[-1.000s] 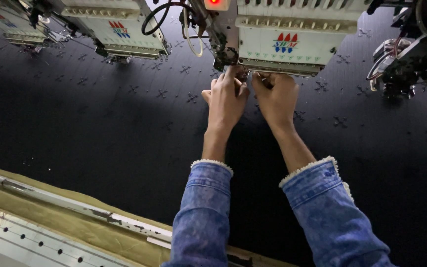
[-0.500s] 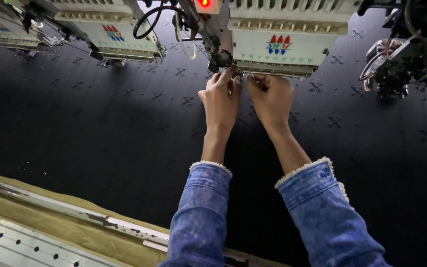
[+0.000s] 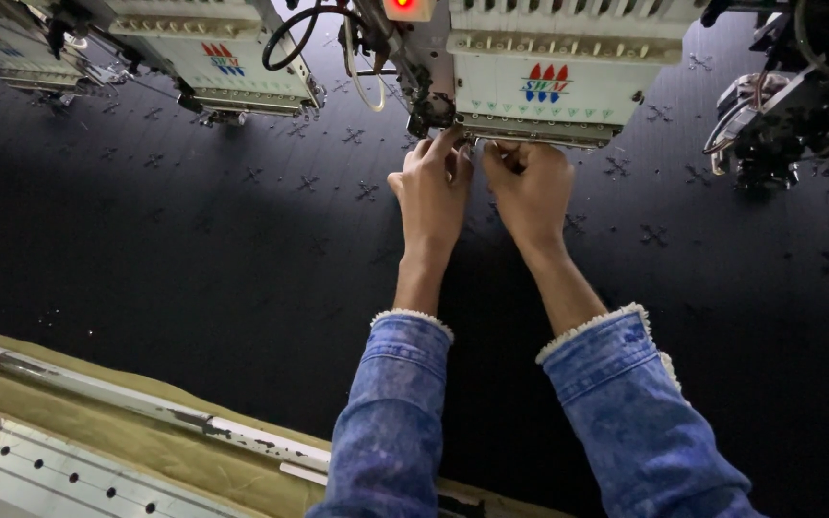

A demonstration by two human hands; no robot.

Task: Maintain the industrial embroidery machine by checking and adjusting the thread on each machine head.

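Observation:
Both my hands reach up to the needle row of a cream embroidery machine head [image 3: 549, 86] that hangs over a stretched black cloth [image 3: 194, 249]. My left hand [image 3: 431, 187] pinches at the needle area at the head's lower left corner, fingers drawn together. My right hand [image 3: 530, 187] is beside it, fingers curled under the head's lower edge. What the fingertips grip is too small to see; it may be a thread. Both arms wear blue denim sleeves.
A second machine head [image 3: 213, 58] stands at the upper left, a third, dark one [image 3: 789, 115] at the upper right. A black cable [image 3: 299, 34] loops between heads. Small stitched crosses dot the cloth. A metal frame rail [image 3: 127, 408] and tan edging run along the bottom left.
The view has shifted slightly, so the heads sit a little higher in the frame. My hands stay at the same needle spot, the fingers working closer together.

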